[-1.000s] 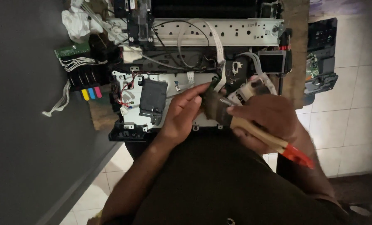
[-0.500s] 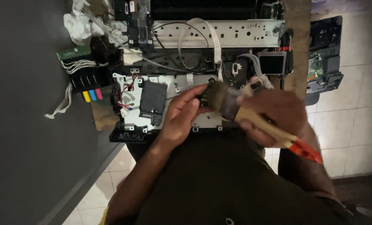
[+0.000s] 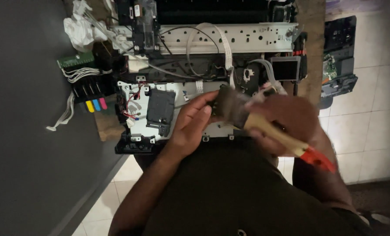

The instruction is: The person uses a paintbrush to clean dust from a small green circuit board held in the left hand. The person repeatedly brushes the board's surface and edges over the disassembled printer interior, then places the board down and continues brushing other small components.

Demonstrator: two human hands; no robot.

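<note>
Brush head has shifted left. Right hand (image 3: 291, 120) grips paintbrush (image 3: 265, 124), closed; left hand (image 3: 190, 124), fingers loosely curled, steadies small part on dismantled printer (image 3: 212, 48). Dusting step; light strokes probably needed.

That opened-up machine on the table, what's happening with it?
A person is brushing the insides of a dismantled printer. The right hand grips a paintbrush with a wooden, red-tipped handle, its bristles against the small part that the left hand steadies. Loose cables and coloured ink cartridges lie at the left.
</note>
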